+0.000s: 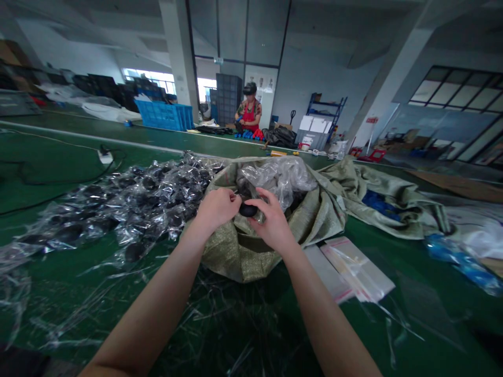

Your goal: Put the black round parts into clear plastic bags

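Over the mouth of a woven sack (243, 256), both hands meet at a small black rounded object (248, 210) whose kind I cannot make out. My right hand (271, 217) grips it between thumb and fingers. My left hand (222, 209) is closed in a pinch at its left side; what lies in that pinch is too small to name. Crumpled clear plastic (281, 178) fills the sack behind the hands. To the left lies a heap of black objects in clear bags (157, 193). A stack of flat clear bags (353, 262) lies right of the sack.
Another woven sack (408, 214) with blue stuff inside lies to the right. Plastic strips litter the green table (251, 324) in front. A power strip (105, 155) with cables sits at left. Farther back are a blue crate (165, 115) and a person in a red apron (250, 112).
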The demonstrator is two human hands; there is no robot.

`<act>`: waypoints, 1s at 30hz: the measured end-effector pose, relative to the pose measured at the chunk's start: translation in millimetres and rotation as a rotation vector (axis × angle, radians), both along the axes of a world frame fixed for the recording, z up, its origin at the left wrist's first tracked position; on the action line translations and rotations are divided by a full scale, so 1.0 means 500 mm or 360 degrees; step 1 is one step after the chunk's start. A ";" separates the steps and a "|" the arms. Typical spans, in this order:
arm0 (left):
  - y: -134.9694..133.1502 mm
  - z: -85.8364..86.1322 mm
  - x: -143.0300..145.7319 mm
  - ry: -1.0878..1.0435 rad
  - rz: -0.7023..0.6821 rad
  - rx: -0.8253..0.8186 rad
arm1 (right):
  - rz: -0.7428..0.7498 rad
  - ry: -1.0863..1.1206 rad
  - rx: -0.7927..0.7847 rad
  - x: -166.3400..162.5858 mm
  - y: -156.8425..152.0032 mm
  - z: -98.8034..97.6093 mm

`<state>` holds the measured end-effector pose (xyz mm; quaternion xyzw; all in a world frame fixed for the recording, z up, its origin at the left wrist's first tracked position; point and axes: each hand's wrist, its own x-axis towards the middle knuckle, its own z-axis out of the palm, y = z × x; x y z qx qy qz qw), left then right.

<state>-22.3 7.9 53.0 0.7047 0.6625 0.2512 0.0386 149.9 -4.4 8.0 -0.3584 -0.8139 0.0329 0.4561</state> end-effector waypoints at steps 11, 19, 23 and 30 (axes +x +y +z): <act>-0.001 -0.005 0.001 -0.0042 -0.0092 -0.0005 | -0.0006 -0.0144 -0.0055 0.005 -0.006 0.009; 0.002 -0.011 0.004 0.0050 -0.0083 0.0027 | -0.0030 0.0007 -0.0179 0.012 -0.019 0.029; 0.007 -0.008 -0.005 0.0013 -0.0023 0.0023 | 0.0186 0.0489 -0.0412 0.018 -0.028 0.055; 0.004 -0.010 0.005 -0.0028 -0.0048 0.0019 | 0.0668 0.1156 -0.1166 -0.031 -0.043 0.051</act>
